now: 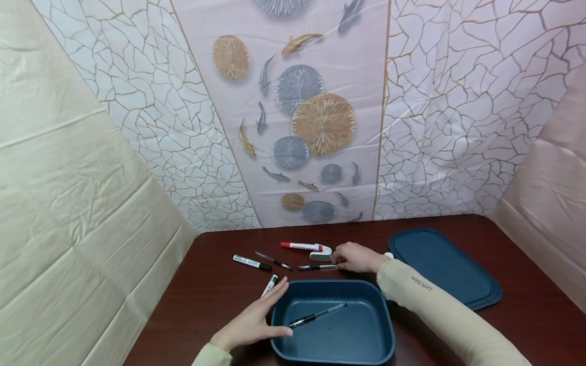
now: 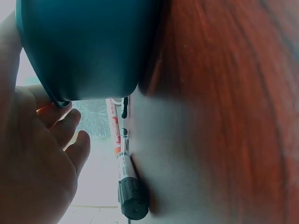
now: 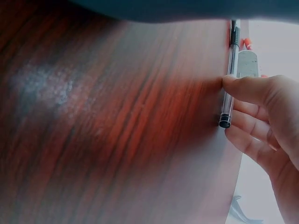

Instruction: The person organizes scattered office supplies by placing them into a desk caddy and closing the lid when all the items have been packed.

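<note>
A dark blue rectangular box (image 1: 331, 282) stands at the table's front. My left hand (image 1: 256, 320) holds its left rim, thumb over the inside and other fingers around the far left corner. Inside the box lies a gel pen (image 1: 318, 315), clear-barrelled with a black grip. Behind the box, my right hand (image 1: 354, 257) pinches the clear rear end of another gel pen (image 1: 317, 267). In the right wrist view, the thumb presses this pen (image 3: 229, 100) from one side, fingers behind it; it appears to lie on the table.
Around the far side lie a red-capped marker (image 1: 297, 246), a small white-and-grey item (image 1: 320, 255), a third gel pen (image 1: 276, 262) and a black-capped marker (image 1: 249, 262). A second black-and-white marker (image 1: 270, 285) is by my left fingers. A blue lid (image 1: 444, 264) lies right, partly behind my right sleeve.
</note>
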The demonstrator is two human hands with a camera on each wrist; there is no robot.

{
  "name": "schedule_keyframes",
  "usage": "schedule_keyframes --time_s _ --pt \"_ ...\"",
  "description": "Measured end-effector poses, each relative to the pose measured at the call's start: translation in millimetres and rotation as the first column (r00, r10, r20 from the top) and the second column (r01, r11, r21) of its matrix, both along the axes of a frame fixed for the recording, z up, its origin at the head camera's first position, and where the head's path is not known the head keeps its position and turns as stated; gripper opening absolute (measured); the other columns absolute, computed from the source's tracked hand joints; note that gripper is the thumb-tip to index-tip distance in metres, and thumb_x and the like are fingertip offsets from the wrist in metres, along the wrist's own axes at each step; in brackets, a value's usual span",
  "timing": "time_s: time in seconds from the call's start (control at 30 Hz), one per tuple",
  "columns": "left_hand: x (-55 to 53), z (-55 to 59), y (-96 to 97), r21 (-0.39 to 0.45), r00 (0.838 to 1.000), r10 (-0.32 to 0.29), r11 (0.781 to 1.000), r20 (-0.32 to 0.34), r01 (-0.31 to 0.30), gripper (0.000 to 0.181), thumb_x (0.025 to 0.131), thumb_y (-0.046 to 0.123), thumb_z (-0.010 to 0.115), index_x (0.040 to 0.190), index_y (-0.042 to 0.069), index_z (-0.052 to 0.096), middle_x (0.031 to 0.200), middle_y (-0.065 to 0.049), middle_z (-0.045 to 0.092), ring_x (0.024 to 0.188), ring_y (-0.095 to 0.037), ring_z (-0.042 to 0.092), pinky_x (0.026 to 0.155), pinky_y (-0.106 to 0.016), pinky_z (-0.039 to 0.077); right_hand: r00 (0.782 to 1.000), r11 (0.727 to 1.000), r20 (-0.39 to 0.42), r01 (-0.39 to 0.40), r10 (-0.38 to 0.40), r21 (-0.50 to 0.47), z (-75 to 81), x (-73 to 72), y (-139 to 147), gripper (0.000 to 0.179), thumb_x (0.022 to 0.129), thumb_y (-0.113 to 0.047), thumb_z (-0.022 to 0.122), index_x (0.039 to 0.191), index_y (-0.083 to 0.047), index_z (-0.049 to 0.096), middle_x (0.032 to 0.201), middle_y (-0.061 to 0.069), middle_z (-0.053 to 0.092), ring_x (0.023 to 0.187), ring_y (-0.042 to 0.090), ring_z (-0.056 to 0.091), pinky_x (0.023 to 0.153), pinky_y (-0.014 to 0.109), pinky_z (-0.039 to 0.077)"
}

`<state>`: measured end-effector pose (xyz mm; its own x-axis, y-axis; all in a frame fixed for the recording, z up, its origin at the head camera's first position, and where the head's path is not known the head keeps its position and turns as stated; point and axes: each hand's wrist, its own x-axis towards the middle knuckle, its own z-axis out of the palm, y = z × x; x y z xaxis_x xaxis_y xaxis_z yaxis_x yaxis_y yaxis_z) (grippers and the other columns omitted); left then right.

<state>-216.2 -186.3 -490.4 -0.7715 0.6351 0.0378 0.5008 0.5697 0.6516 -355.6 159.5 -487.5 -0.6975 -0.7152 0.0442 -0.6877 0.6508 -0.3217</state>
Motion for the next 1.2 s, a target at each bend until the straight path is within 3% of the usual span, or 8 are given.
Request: schedule_keyframes --time_s 0.13,0.8,1.2 --pt "0.2 -0.8 -0.2 -0.002 1.0 -0.002 1.0 -0.009 0.002 0.095 0.087 0.052 0.076 0.162 0.026 0.023 0.169 0.002 0.014 0.152 -0.033 0.016 0.114 -0.058 0.028 1.0 1.0 0.004 0.018 -0.018 0.015 1.5 1.9 -1 0.009 0.093 -0.011 0.073 0.1 -0.014 0.076 0.093 -0.006 0.067 0.08 0.008 0.061 0.075 0.032 0.054" --pt "-0.1 1.0 1.6 0.011 1.0 0.01 1.0 0.019 -0.01 0.094 0.088 0.048 0.076 0.162 0.028 0.023 0.169 0.001 0.014 0.153 -0.031 0.016 0.113 -0.061 0.028 0.999 0.999 -0.046 0.002 0.0 0.048 9.3 4.2 4 0.008 0.095 -0.013 0.071 0.101 -0.016 0.076 0.095 -0.006 0.066 0.085 0.009 0.063 0.078 0.033 0.055" --pt "0.9 -0.2 -1.2 0.025 1.0 -0.002 1.0 0.008 0.002 0.093 0.088 0.048 0.076 0.162 0.025 0.024 0.169 0.0 0.015 0.152 -0.034 0.017 0.114 -0.059 0.028 0.997 0.999 -0.069 0.041 -0.041 -0.001 22.4 3.0 14 0.008 0.097 -0.013 0.069 0.101 -0.015 0.075 0.095 -0.007 0.064 0.082 0.007 0.06 0.074 0.03 0.053"
